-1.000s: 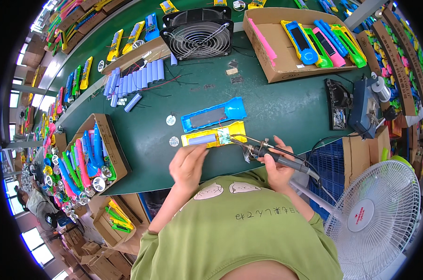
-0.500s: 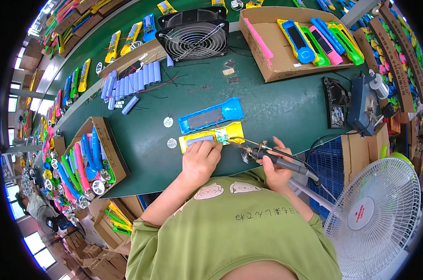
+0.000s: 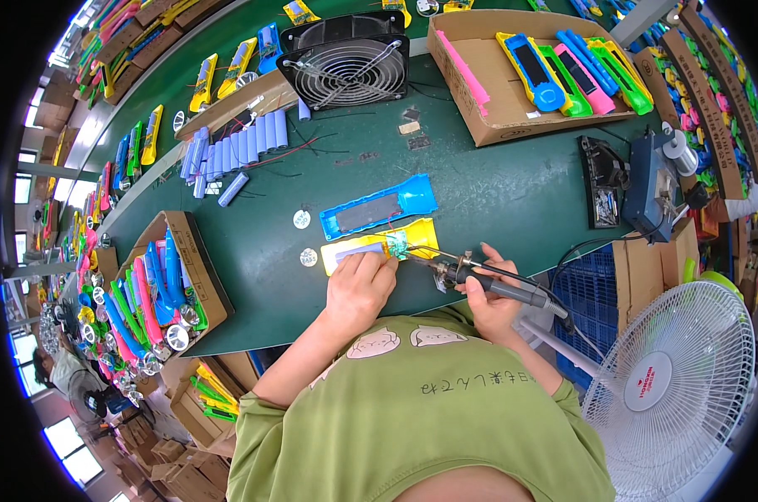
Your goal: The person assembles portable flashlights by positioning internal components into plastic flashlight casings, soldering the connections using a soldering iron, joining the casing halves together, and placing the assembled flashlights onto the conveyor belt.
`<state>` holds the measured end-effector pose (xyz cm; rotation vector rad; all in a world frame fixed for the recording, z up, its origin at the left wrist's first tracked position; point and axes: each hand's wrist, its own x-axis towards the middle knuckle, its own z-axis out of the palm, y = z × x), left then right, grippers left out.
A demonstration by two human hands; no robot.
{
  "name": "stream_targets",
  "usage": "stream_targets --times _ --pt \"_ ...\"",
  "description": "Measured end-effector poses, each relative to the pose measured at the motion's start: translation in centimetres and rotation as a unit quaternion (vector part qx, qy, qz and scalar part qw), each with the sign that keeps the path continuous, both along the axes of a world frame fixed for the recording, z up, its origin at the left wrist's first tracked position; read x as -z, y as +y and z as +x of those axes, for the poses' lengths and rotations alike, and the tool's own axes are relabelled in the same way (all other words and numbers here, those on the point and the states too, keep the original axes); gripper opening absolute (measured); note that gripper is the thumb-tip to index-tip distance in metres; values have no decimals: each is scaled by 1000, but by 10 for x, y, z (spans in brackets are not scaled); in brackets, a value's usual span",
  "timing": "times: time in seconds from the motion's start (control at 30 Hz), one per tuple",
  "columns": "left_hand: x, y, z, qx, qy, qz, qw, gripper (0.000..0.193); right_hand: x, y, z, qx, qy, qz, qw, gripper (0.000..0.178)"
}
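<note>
In front of me lies a yellow plastic housing [image 3: 423, 234] with a purple battery cell [image 3: 361, 250] and a small green circuit board [image 3: 397, 243] in it. My left hand [image 3: 362, 283] is closed at its near edge, fingertips pinched beside the board; what they pinch is hidden. My right hand [image 3: 492, 301] grips a soldering iron [image 3: 513, 289] with a thin metal feed tube along it. The tip points left at the board; whether it touches cannot be made out. Just beyond lies a blue housing [image 3: 414, 196] with a dark panel.
Purple battery cells [image 3: 243, 145] and a black fan [image 3: 345, 67] stand farther back. Cardboard boxes of coloured housings sit at left [image 3: 197, 276] and back right [image 3: 471, 125]. At right are a blue soldering station [image 3: 649, 188], its cable and a white floor fan [image 3: 668, 389].
The soldering iron's tip has shifted slightly toward the circuit board, and the right fingers have moved a little with it. My left hand stays almost where it was.
</note>
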<state>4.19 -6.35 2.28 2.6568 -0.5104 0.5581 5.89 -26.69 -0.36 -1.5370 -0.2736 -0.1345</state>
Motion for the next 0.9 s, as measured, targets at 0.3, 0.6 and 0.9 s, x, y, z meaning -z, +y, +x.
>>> stream_targets --times 0.3,0.6,0.9 --pt "1 -1 1 -7 -6 -10 1000 23 13 -7 -7 52 30 29 998 21" --pt "-8 -4 3 -34 -3 -37 999 25 7 -9 -1 76 67 106 989 21" --pt "2 65 54 -236 180 49 954 25 10 -27 10 138 19 85 987 23"
